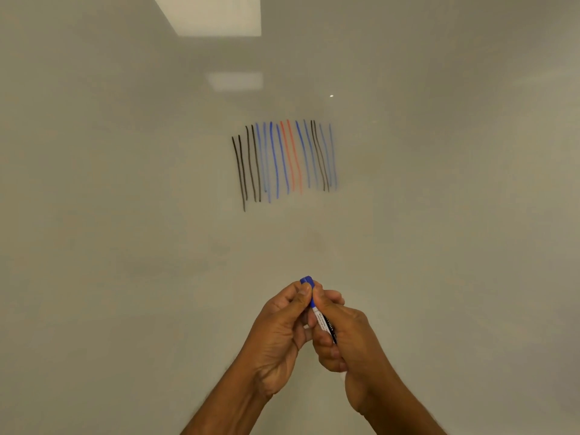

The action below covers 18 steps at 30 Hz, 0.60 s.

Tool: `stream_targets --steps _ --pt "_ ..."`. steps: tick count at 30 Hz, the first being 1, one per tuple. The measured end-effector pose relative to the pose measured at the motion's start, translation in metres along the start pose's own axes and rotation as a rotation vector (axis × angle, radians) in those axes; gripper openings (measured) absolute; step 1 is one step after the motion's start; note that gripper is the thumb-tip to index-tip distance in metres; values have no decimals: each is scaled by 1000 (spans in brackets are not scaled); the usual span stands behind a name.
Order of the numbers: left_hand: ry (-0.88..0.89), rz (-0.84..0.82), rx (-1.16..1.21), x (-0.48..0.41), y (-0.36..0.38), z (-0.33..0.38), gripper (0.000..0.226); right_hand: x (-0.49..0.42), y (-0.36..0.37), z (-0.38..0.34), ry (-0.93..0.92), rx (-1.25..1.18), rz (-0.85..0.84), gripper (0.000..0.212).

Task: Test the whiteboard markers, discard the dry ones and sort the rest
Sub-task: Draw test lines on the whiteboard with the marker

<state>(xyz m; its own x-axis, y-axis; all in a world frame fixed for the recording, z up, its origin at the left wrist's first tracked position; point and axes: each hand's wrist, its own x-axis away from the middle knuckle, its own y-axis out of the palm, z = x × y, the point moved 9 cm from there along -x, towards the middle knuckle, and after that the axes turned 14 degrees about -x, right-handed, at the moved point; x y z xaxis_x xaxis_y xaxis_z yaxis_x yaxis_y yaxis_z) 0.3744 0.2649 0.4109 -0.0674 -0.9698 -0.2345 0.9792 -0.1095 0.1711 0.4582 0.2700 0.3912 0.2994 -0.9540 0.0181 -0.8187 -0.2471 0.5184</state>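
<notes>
Head view. Both hands meet low at centre in front of the whiteboard [125, 215], whose pale surface fills the view on every side. The marker [318, 317] stands tilted between them, blue cap [307, 282] uppermost and white printed barrel below. Left hand [276, 337]: thumb and fingers [302, 297] pinch the cap. Right hand [351, 343]: fingers [328, 300] curl round the barrel; its lower end is hidden in the palm. Above, well apart from the hands, a row of near-vertical test strokes [284, 158] in black, blue and red. Broad unmarked board lies left, right and between strokes and hands. Ceiling-light reflections [216, 17] appear at top.
</notes>
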Motion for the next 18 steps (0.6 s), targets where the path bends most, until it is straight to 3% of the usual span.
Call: stream_targets --steps 5,9,11,13,16,18 --pt "94 209 44 -6 -43 37 30 3 8 13 -54 100 55 56" --pt "293 435 -281 1 -81 73 25 0 26 -6 -130 140 -56 54" --pt "471 550 -480 12 -91 96 21 0 43 -22 -214 183 -147 31" --pt "615 644 -601 18 -100 116 21 0 57 -41 -341 222 -176 25" --pt "723 739 -696 13 -120 138 39 -4 79 -66 -458 75 -242 27" --pt "773 785 -783 4 -135 151 46 -14 94 -71 -374 -153 -335 32"
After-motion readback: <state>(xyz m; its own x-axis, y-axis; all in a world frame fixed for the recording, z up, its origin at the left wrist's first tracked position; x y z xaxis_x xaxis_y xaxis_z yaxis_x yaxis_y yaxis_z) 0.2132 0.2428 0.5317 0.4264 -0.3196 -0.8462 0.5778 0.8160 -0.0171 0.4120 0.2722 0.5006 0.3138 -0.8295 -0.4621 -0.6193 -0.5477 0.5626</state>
